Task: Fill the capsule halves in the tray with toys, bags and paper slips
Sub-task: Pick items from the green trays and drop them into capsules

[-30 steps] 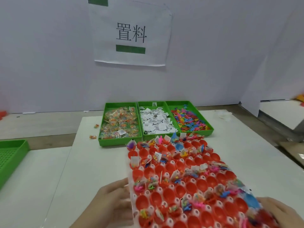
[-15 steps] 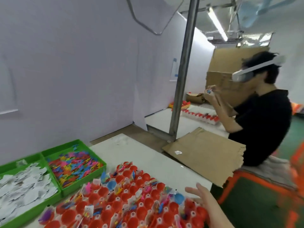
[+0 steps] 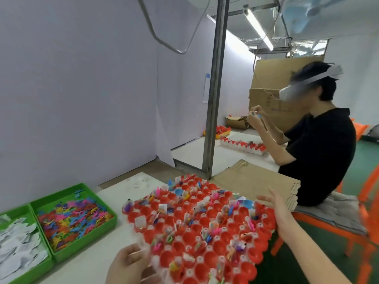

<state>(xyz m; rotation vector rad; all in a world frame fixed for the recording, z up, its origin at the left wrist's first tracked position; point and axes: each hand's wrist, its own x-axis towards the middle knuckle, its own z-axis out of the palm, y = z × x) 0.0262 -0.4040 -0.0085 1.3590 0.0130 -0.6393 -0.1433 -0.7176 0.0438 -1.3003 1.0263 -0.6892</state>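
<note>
white table [image 3: 88, 261] against a pale wall [image 3: 82, 99], with the clear tray [image 3: 221, 259] of red capsule halves [image 3: 217, 208] at its right side, many cups holding coloured toys, small bags and slips. left hand [image 3: 131, 263] curls its fingers on the tray's near-left edge; right hand [image 3: 276, 210] lies against the far-right edge, fingers straight. a green toy bin [image 3: 75, 220] and a green slip bin [image 3: 18, 244] sit to the left. another person [image 3: 320, 152] in black sits beyond the cardboard sheets [image 3: 256, 181].
</note>
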